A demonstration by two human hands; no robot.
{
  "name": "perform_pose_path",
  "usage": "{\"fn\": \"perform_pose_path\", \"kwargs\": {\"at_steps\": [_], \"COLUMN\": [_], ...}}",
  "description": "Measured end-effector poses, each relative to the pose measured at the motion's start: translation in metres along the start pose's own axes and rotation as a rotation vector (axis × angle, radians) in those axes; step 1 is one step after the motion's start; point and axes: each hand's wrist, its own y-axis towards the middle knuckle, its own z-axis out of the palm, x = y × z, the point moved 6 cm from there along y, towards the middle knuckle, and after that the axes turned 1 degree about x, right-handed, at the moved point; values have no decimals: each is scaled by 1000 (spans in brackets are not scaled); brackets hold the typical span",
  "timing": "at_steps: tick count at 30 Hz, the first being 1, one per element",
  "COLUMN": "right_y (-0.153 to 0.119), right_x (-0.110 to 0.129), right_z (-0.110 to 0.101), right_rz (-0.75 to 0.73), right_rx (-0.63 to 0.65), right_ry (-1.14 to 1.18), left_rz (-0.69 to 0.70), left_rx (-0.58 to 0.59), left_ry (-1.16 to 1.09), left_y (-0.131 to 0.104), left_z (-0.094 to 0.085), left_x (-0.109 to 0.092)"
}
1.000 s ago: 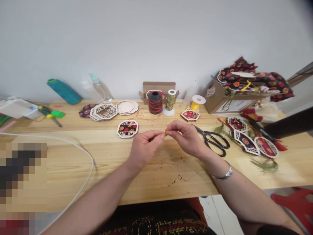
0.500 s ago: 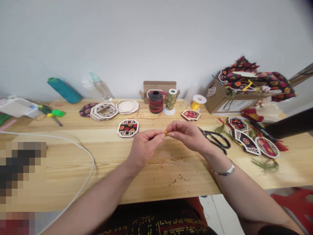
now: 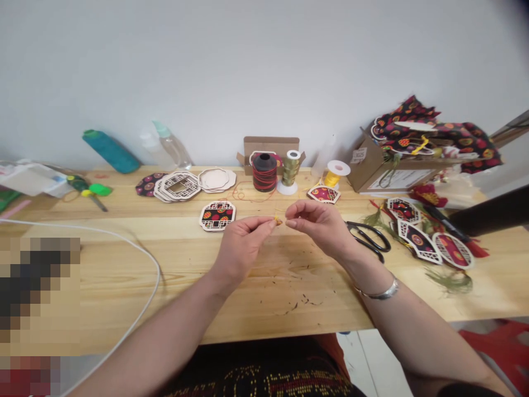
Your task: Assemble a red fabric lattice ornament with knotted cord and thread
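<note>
Over the middle of the table, my left hand (image 3: 243, 242) pinches a small yellow cord knot (image 3: 278, 220) between thumb and forefinger. Just to its right my right hand (image 3: 320, 226) has its thumb and fingertips closed together, a small gap away from the knot. Whatever is between those right fingertips is too small to make out. A square ornament (image 3: 217, 215) with dark floral cloth and a pale lattice frame lies beyond my left hand. Black-handled scissors (image 3: 370, 240) rest beside my right wrist, partly hidden by it.
Along the wall stand a red-and-black cord spool (image 3: 264, 175), a gold thread spool (image 3: 290, 170) and a yellow spool (image 3: 335, 175). Stacked lattice frames (image 3: 177, 186) lie at left. A cardboard box (image 3: 384, 165) and several ornaments (image 3: 419, 241) are at right. A white cable (image 3: 140, 251) crosses the left side.
My right fingertips have drawn a little apart from the yellow knot, opening a gap between the hands. My left hand keeps the knot and has shifted slightly left.
</note>
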Motion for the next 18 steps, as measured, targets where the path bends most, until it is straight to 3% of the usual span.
{"fn": "perform_pose_path", "kwargs": {"at_steps": [8,18], "right_y": [-9,-13], "right_x": [10,16], "right_z": [7,9], "right_rz": [-255,-311], "right_rx": [-202,-238], "right_ry": [-273,-319], "left_rz": [-11,19], "left_rx": [-6,-2], "left_ry": [-15,-7], "left_y": [0,0], "left_z": [1,1], "left_x": [0,-1]}}
